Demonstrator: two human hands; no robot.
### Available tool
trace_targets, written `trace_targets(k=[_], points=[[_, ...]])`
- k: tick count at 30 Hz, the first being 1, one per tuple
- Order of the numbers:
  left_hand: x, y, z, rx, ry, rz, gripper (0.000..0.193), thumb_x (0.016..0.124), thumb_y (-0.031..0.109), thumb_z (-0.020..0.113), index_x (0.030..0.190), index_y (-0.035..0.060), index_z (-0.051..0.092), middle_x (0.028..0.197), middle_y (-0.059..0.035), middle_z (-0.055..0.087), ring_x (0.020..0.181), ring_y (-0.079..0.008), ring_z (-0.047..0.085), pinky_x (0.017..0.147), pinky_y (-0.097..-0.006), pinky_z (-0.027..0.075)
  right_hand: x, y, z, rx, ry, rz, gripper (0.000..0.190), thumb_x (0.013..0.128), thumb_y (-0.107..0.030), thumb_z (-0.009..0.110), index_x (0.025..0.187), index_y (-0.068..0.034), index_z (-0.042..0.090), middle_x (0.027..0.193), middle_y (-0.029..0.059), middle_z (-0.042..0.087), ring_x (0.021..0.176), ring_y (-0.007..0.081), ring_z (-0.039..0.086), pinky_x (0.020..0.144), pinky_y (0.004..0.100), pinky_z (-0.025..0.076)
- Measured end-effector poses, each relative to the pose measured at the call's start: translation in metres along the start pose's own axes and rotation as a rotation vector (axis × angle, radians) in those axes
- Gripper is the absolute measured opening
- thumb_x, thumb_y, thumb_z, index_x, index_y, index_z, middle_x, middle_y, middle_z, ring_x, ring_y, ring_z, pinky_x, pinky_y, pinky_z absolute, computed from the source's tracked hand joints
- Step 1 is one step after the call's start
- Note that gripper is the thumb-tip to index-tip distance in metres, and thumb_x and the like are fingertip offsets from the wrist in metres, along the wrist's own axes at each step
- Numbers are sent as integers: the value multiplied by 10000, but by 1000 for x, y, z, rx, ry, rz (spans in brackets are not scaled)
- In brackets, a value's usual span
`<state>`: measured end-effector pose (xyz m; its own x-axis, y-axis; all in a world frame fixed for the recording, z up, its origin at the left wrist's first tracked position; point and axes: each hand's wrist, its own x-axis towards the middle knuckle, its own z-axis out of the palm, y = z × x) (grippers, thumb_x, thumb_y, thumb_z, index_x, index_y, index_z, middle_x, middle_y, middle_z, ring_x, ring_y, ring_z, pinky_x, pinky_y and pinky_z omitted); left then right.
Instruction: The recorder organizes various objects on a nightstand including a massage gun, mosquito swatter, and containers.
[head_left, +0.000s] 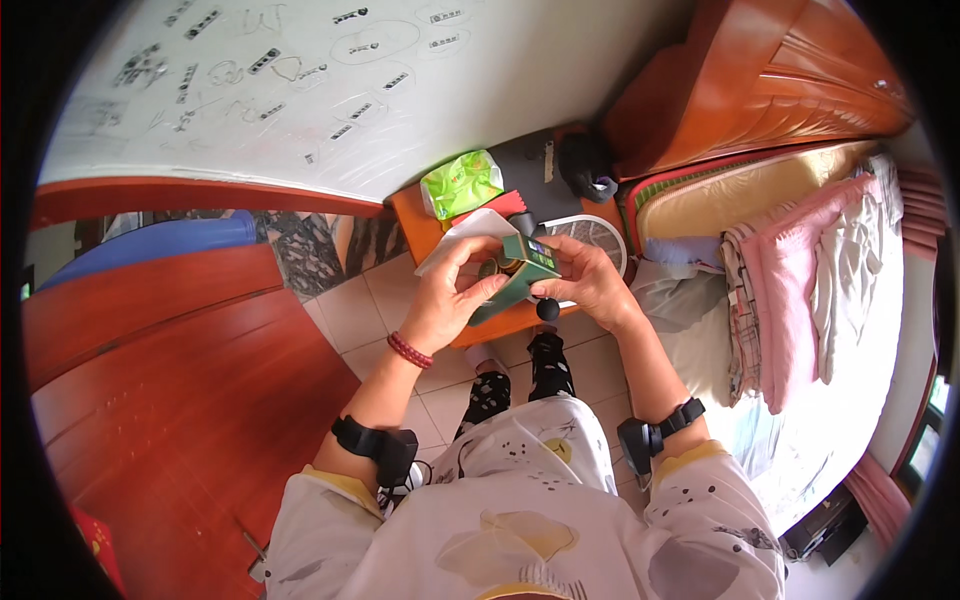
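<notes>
A small dark green cardboard box (517, 283) is held between both hands above a low wooden table. Its end nearest the left fingers looks open, and a round gold-rimmed item (510, 265) shows there, partly hidden. My left hand (459, 289) grips the box's left side, with the thumb along its front face. The fingers and thumb of my right hand (587, 279) pinch the right end, beside a printed panel. Just below the box is a black ball-shaped thing (548, 309).
The table (409, 225) carries a green plastic packet (463, 184), a white mesh racket (600, 234) and a dark cloth-like bundle (586, 166). To the right, a bed (795, 450) holds folded pink bedding (784, 292). A red-brown wooden door (187, 420) stands at left.
</notes>
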<state>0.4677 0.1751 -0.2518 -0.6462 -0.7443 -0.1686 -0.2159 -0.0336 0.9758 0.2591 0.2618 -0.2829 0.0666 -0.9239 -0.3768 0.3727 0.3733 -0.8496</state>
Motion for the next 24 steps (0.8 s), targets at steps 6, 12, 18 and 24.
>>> trace_targets(k=[6,12,18,24], points=[[-25,3,-13,-431,-97,-393,431,922,146,678,1315,82,513,1203,-14,588,1063,-107,600,823,-266,533,-32,-34,39,-494,48,-135,585,745,-78,848,1250,37,575,980,94,707,845,128,686,760,271,563],[-43,5,-17,-502,-102,-393,465,913,103,565,1369,92,473,1258,-19,571,1166,-145,563,933,-361,518,-51,-32,66,-621,152,-335,563,714,-68,850,1211,14,599,962,122,695,803,179,709,731,296,579],[-60,12,-29,-413,-50,-319,384,876,128,628,1251,98,550,1155,-12,605,1083,-109,586,892,-310,522,-68,-19,96,-559,250,-401,514,719,-42,833,1174,-7,597,996,133,677,825,209,717,729,314,590],[-79,49,-40,-458,137,-265,301,900,186,670,1163,71,579,1045,-19,652,950,-122,654,754,-315,596,-69,5,88,-263,234,-252,472,753,-24,822,1163,2,591,1001,86,688,878,138,681,779,265,543]])
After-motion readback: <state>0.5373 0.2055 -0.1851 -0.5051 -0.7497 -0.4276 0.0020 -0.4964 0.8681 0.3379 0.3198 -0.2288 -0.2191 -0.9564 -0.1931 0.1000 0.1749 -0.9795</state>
